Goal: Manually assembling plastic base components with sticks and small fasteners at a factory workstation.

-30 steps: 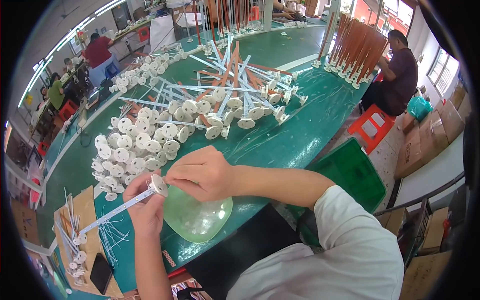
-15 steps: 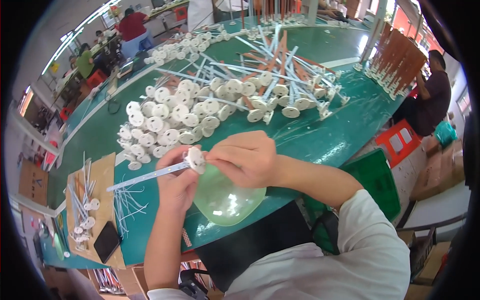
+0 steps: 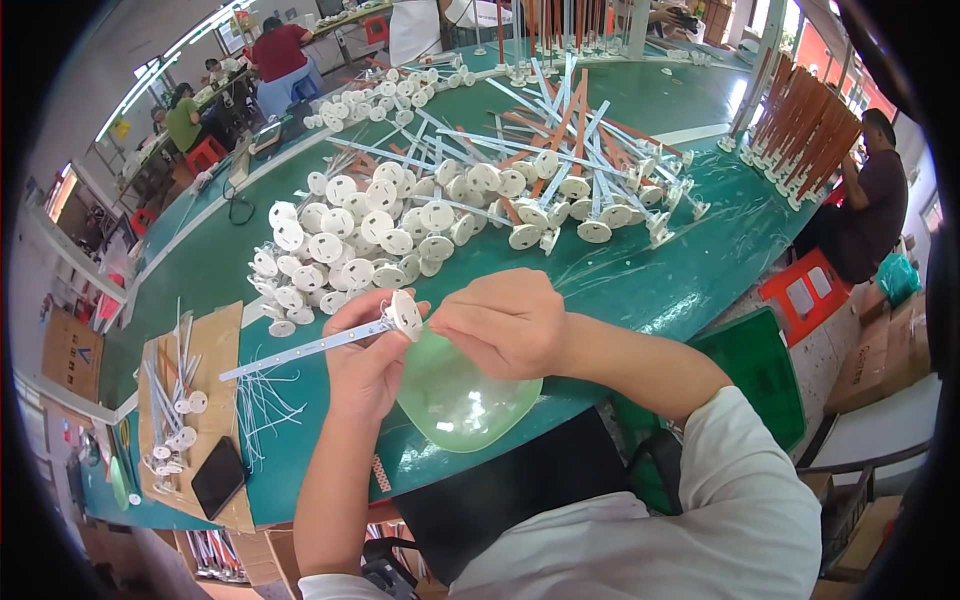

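Note:
My left hand (image 3: 368, 362) grips a white round cap on a thin white strip (image 3: 300, 348) that sticks out to the left over the green table (image 3: 200, 275). Its disc end (image 3: 405, 314) faces my right hand (image 3: 505, 322), whose fingertips pinch at the disc's edge. Both hands hover over a pale green translucent bowl (image 3: 462, 400) at the table's near edge. A big heap of the same white caps with strips (image 3: 370, 240) lies just beyond my hands.
A cardboard sheet (image 3: 190, 420) with strips, small caps and a black phone (image 3: 218, 477) lies at the left. Orange and white rods (image 3: 810, 140) stand at the far right beside a seated person (image 3: 880, 200). A red stool (image 3: 815, 295) and green crate (image 3: 755, 370) stand beside me.
The view has shifted so the hands sit nearer the middle. My hands stay together on the cap over the bowl; the strip still points left.

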Demonstrator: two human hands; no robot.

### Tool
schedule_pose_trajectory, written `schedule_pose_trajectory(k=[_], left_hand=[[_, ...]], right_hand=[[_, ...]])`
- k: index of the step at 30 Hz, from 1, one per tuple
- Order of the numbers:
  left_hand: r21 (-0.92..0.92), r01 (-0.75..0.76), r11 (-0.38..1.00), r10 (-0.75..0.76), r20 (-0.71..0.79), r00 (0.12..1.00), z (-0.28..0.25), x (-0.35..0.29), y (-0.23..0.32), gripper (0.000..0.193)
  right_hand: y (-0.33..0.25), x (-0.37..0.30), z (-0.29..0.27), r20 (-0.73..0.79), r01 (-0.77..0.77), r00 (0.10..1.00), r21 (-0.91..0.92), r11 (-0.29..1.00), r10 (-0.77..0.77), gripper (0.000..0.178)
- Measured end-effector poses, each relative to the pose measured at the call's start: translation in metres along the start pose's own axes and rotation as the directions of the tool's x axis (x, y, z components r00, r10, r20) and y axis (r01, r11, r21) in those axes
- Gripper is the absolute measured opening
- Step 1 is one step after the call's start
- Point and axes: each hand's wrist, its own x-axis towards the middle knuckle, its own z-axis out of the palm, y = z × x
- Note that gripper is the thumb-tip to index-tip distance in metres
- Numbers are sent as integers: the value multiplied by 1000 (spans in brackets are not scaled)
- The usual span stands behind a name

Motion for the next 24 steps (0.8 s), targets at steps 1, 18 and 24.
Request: schedule_pose_trajectory(k=[1, 18, 24], left_hand=[[26, -7, 1000, 7, -6, 1000, 1, 0, 0, 42], [127, -61, 990, 70, -64, 996, 0, -3, -3, 46], [174, -39, 984, 55, -87, 995, -3, -2, 3, 44]], right_hand=[[1, -1, 0, 3, 0, 1000, -1, 1000, 0, 17], [-4, -10, 12, -39, -65, 997, 25, 998, 66, 24], [-1, -12, 15, -47, -115, 992, 80, 990, 119, 18]])
